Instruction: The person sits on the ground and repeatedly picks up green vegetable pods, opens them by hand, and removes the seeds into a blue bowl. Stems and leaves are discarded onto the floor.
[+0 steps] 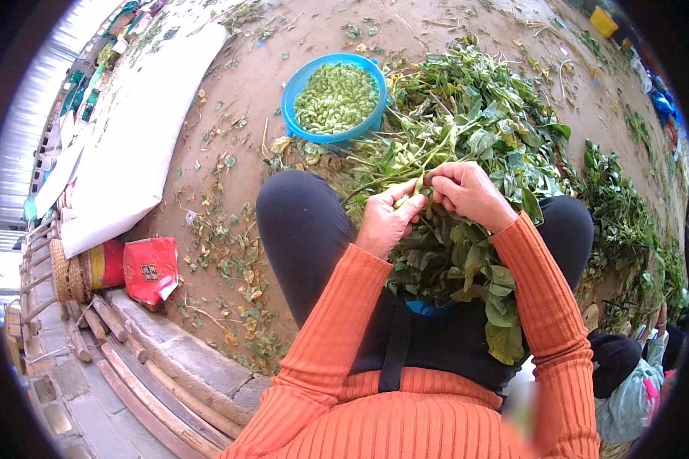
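Observation:
My left hand point(387, 217) grips pale green bean pods point(402, 201) between thumb and fingers. Close beside it, my right hand point(469, 192) pinches the same leafy bean plant point(465, 246), whose leaves hang down over my lap. Just beyond my knees lies a big heap of uprooted bean plants point(482, 115) with green and yellowing leaves. To the left of that heap stands a round blue plastic basin point(287, 109), filled with loose green pods point(337, 98). My fingers partly hide the point where pods and stem meet.
Scattered leaves point(235, 252) litter the earthen floor. At left are a white sheet point(143, 137), a red bag point(149, 268), a woven basket point(66, 269) and wooden poles point(155, 396). More plants point(614, 201) lie at right, near another person point(631, 373). A yellow bucket point(603, 22) is far off.

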Demonstrator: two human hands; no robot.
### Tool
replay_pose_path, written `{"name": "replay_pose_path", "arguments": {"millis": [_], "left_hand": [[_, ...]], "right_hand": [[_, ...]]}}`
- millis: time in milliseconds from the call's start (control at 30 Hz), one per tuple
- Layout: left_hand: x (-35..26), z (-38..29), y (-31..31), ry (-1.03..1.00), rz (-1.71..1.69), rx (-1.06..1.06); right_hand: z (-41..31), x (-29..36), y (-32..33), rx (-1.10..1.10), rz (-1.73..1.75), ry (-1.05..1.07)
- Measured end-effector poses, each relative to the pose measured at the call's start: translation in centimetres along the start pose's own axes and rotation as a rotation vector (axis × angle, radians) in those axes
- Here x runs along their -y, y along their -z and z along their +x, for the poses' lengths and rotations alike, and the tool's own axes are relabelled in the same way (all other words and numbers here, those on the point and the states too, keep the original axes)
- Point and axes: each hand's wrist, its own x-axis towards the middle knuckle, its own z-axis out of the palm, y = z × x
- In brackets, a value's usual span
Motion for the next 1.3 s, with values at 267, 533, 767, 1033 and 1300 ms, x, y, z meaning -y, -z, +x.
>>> {"name": "replay_pose_path", "arguments": {"millis": [267, 533, 767, 1033, 1300], "left_hand": [[-0.4, 0.0, 0.4, -0.048, 0.073, 0.025], [0.0, 0.7, 0.4, -0.279, 0.239, 0.01], [0.2, 0.8, 0.7, -0.278, 0.292, 0.024], [0.1, 0.6, 0.5, -0.28, 0.335, 0.009], [0.3, 0.7, 0.6, -0.301, 0.368, -0.01]], "right_hand": [[0.0, -0.4, 0.0, 0.121, 0.067, -0.028], [-0.2, 0.5, 0.6, 0.232, 0.257, -0.198], [-0.4, 0.6, 0.7, 0.221, 0.333, -0.201], [-0.3, 0.4, 0.9, 0.227, 0.363, -0.207], [-0.1, 0.1, 1.0, 0.263, 0.384, -0.201]]}}
